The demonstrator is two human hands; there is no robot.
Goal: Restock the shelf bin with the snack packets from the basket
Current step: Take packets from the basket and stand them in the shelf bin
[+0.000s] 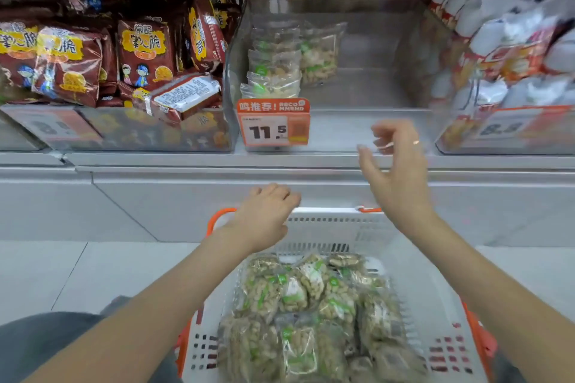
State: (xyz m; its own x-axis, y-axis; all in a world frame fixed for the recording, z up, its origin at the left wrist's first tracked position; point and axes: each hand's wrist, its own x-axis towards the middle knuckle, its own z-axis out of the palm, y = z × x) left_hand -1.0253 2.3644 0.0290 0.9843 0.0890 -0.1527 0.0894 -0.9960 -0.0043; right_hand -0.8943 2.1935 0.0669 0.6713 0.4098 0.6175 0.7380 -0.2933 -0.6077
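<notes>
A white basket (339, 224) with orange handles sits low in front of me, holding several clear snack packets (314, 305) with green labels. On the shelf above stands a clear bin (367, 130) with a few of the same packets (277, 68) stacked at its left side; its right part is bare. My left hand (264, 214) hovers palm down over the basket's far rim, fingers relaxed, holding nothing. My right hand (395, 165) is raised in front of the bin's front wall, fingers loosely spread and blurred, with nothing in it.
A price tag reading 11.5 (273, 124) hangs on the bin's front left. A bin of dark red snack bags (109, 62) stands to the left, and a bin of white and orange packs (513, 56) to the right. The grey shelf ledge (186, 162) runs below.
</notes>
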